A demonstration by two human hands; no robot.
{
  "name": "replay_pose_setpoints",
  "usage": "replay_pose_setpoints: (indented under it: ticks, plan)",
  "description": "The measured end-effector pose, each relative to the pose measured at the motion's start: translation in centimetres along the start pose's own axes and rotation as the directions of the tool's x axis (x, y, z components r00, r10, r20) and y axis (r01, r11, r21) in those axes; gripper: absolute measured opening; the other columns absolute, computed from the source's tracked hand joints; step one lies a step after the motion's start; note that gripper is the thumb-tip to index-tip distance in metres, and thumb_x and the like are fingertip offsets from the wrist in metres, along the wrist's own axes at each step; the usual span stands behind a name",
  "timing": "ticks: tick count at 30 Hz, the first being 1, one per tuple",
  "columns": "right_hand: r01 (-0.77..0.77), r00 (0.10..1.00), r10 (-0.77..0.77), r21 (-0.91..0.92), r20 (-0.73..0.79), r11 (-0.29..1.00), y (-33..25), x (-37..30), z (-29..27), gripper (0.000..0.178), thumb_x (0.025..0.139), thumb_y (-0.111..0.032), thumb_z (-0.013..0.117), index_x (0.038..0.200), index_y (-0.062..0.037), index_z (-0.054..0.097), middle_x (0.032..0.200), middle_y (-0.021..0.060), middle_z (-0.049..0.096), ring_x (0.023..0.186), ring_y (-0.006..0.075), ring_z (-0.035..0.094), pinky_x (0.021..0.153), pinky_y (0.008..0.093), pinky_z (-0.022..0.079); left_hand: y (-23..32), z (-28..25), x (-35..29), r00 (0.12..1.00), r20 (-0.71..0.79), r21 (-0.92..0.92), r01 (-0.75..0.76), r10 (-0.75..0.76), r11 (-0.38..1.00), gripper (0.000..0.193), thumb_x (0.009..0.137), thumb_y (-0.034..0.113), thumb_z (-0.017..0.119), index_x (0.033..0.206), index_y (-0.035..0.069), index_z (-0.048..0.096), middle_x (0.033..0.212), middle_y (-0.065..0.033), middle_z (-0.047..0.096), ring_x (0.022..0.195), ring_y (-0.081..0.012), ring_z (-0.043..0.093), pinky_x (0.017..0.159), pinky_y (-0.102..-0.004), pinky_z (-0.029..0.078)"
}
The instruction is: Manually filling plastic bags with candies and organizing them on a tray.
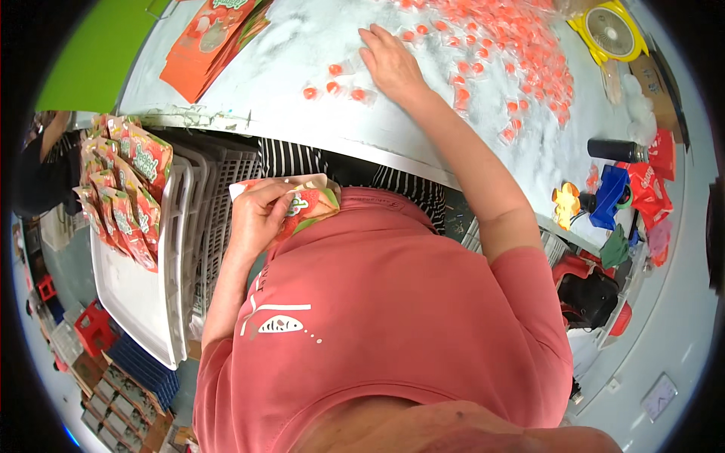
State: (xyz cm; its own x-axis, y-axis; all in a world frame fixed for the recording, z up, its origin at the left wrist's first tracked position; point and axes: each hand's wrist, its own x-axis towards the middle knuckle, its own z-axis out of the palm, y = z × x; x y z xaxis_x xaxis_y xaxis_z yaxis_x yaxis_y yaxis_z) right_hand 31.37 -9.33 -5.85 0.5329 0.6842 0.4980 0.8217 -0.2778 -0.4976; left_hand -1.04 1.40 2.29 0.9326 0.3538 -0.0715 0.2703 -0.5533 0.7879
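Note:
My left hand [260,211] pinches the edge of a red and green printed pouch [313,204] in front of my belly, at the table's near edge. My right hand [393,66] reaches out over the white tabletop [294,53], palm down, with its fingers stretched out and nothing visible in them. Just left of it lie several small red candies [333,88] in clear wrappers. A large heap of the same wrapped candies [521,45] spreads to the right of that hand. Whatever is under the right palm is hidden.
Flat orange pouches [198,57] are stacked at the table's far left. Filled pouches [124,181] stand on stacked white trays [140,298] at my left. On the right are a yellow fan [610,32], a black bottle [615,149] and a blue container [609,198].

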Motion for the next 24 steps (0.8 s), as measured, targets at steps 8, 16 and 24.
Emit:
replay_pose_setpoints:
  ticks: [8, 16, 24]
  plan:
    - [-0.117, 0.993, 0.121, 0.36, 0.012, 0.926, -2.2, -2.3, -2.8, 0.029, 0.098, -0.012, 0.051, 0.123, -0.0028, 0.063, 0.126, 0.0149, 0.062, 0.119, 0.0274, 0.058, 0.103, 0.0353, 0.044, -0.2, 0.5, -0.1, 1.0, -0.027, -0.015, 0.014, -0.015, 1.0, 0.013, 0.085, -0.002, 0.065, 0.096, 0.0, 0.071, 0.093, -0.0115, 0.071, 0.081, -0.0253, 0.07, 0.071, -0.0315, 0.055]
    - [-0.132, 0.99, 0.138, 0.32, 0.004, 0.938, -2.6, -4.7, -2.5, 0.044, 0.093, -0.023, 0.065, 0.132, -0.0048, 0.058, 0.135, 0.0152, 0.055, 0.128, 0.0289, 0.051, 0.107, 0.0387, 0.039, 0.0, 0.8, 0.1, 0.999, -0.047, 0.023, -0.017, 0.018, 1.0, 0.014, 0.083, 0.001, 0.066, 0.095, 0.003, 0.072, 0.091, -0.0085, 0.072, 0.077, -0.0251, 0.07, 0.067, -0.0325, 0.054]
    - [0.065, 0.979, -0.063, -0.002, 0.194, 0.998, -2.6, -3.7, -1.9, 0.067, 0.085, -0.042, 0.072, 0.142, -0.0153, 0.05, 0.146, 0.0152, 0.045, 0.141, 0.037, 0.035, 0.114, 0.0607, 0.024, -0.1, 0.9, -0.3, 1.0, -0.015, 0.014, -0.023, 0.023, 1.0, 0.016, 0.084, -0.005, 0.063, 0.099, -0.002, 0.07, 0.088, -0.0112, 0.069, 0.076, -0.0225, 0.068, 0.067, -0.0294, 0.053]
